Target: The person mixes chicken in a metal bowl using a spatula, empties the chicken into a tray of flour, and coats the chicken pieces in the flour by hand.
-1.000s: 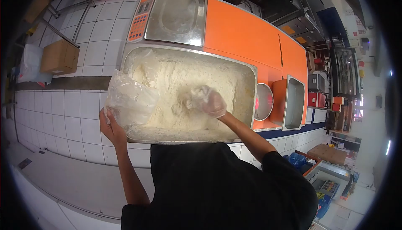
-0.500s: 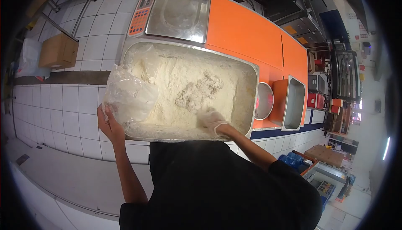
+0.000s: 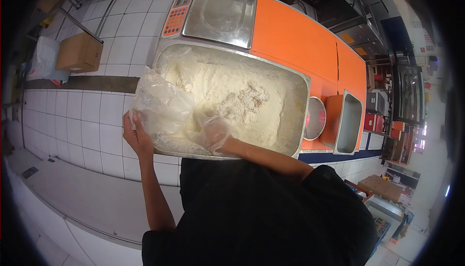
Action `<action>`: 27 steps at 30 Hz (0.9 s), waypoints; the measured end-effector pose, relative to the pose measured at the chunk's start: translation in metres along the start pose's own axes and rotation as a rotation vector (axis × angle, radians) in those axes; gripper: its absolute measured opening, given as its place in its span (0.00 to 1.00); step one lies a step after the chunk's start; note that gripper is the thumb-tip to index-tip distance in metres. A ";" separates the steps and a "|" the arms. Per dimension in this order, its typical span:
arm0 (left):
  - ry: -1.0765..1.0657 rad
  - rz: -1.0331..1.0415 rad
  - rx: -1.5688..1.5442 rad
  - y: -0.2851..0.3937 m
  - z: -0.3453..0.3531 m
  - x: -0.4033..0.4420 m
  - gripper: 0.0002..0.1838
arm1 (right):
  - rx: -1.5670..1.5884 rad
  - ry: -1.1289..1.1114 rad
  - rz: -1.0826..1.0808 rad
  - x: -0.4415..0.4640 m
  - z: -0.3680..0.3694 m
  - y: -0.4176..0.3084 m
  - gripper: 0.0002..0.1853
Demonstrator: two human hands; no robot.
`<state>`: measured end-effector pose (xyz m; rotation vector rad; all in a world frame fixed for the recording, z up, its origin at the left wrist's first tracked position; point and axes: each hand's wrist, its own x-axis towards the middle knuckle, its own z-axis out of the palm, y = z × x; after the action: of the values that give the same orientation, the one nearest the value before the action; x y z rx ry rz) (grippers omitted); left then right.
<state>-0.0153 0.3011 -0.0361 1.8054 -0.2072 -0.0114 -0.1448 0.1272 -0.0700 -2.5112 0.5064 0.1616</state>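
Note:
My left hand (image 3: pixel 138 131) is closed on the edge of a clear plastic bag (image 3: pixel 164 102), which droops over the left end of a deep metal pan (image 3: pixel 295 116). Pale flour (image 3: pixel 206 79) fills the pan, with a lumpy coated clump (image 3: pixel 249 97) lying on top near the middle. My right hand (image 3: pixel 213 134), in a clear plastic glove, is low in the flour beside the bag's opening. Blur and flour hide its fingers, so I cannot tell what they hold.
A digital scale (image 3: pixel 220 11) stands just beyond the pan on an orange worktop (image 3: pixel 293 31). To the right are a round metal bowl (image 3: pixel 316 118) and a smaller rectangular metal pan (image 3: pixel 349 123). A cardboard box (image 3: pixel 80 53) sits on the tiled floor at left.
My right hand has moved left through the flour, from beside the clump to the bag's opening. My left hand keeps its grip on the bag. The whole view has shifted slightly.

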 end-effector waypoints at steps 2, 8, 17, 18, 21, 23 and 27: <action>-0.011 -0.019 -0.043 0.001 0.001 0.000 0.17 | -0.018 -0.067 -0.023 0.004 0.008 0.008 0.18; -0.010 -0.034 -0.053 -0.004 0.001 0.001 0.16 | 0.222 -0.265 -0.541 -0.005 0.048 0.082 0.18; -0.022 -0.024 -0.055 -0.001 0.001 0.002 0.17 | -0.020 0.174 -0.046 -0.013 -0.041 0.134 0.32; -0.027 -0.022 -0.057 0.000 0.002 0.003 0.17 | -0.634 0.182 0.056 -0.007 -0.057 0.127 0.40; -0.025 -0.042 -0.106 0.000 0.001 0.001 0.17 | -0.396 0.375 0.224 0.010 -0.027 0.137 0.44; -0.021 -0.033 -0.062 -0.002 0.001 0.002 0.17 | -0.404 0.262 0.071 0.006 -0.019 0.100 0.45; -0.014 -0.038 -0.064 -0.003 0.004 0.005 0.17 | -0.275 -0.068 -0.177 0.017 -0.019 0.112 0.51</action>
<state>-0.0105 0.2970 -0.0400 1.7454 -0.1800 -0.0568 -0.1731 0.0252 -0.1151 -2.7912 0.2461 0.2628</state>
